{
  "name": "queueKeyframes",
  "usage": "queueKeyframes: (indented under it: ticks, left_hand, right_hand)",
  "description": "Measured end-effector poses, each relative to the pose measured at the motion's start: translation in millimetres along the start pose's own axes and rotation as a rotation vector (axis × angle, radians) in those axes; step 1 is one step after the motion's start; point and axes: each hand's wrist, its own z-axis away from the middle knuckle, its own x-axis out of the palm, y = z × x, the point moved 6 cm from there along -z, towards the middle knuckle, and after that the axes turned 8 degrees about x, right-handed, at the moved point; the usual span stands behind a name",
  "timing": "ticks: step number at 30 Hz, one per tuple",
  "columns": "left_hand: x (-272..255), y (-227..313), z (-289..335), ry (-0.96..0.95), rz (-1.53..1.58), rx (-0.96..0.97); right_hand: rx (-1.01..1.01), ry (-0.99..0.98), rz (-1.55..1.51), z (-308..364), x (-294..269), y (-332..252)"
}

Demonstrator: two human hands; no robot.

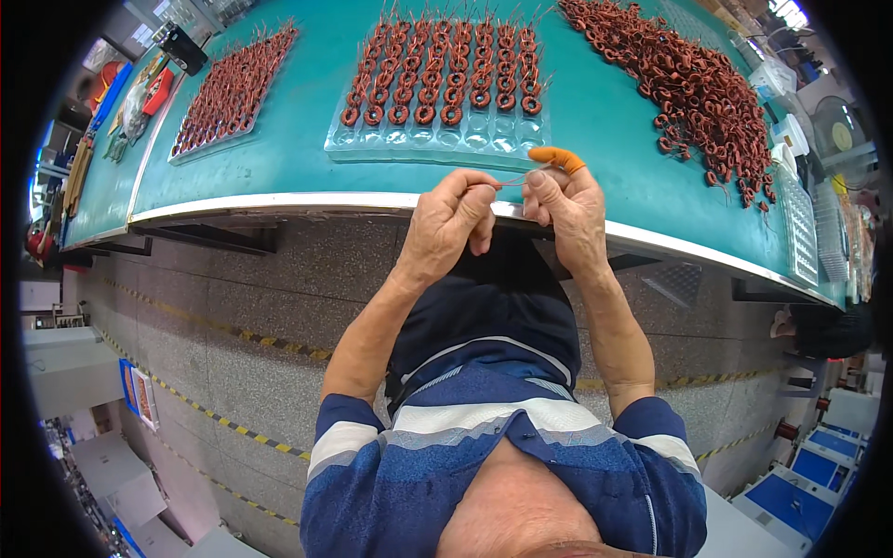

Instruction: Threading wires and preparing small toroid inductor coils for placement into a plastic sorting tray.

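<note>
My left hand [450,223] is closed in a pinch on one end of a thin reddish wire [508,183], just over the table's front edge. The wire runs across to my right hand [575,214], whose thumb and fingers close on its other end. An orange finger cot [558,158] covers the right index finger, which is raised and bent. Whether a coil hangs on the wire inside either hand is hidden. Just beyond the hands lies a clear plastic tray [423,141] bearing rows of red-brown wire-wound ring coils [451,114] with upright wire ends.
The green tabletop [307,121] has a white front edge. A loose heap of ring coils [698,93] spreads at the right, beside clear trays [798,223]. Another filled tray of coils [228,93] and a black container [179,46] sit at the left.
</note>
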Motion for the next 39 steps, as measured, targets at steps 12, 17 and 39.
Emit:
queueKeyframes:
  ticks: [12, 17, 39]
  left_hand:
    - [10.8, 12.1, -3.7, -0.101, -0.193, 0.104]
    - [19.9, 10.8, -3.3, -0.117, 0.045, 0.069]
    - [11.6, 52.9, -7.1, -0.335, -0.524, 0.198]
  right_hand:
    - [0.128, -0.107, -0.198, 5.5, -1.2, -6.2]
    - [0.082, -0.122, -0.134, 5.3, -3.1, -6.0]
    - [0.183, -0.211, -0.005, 20.0, 15.7, -10.1]
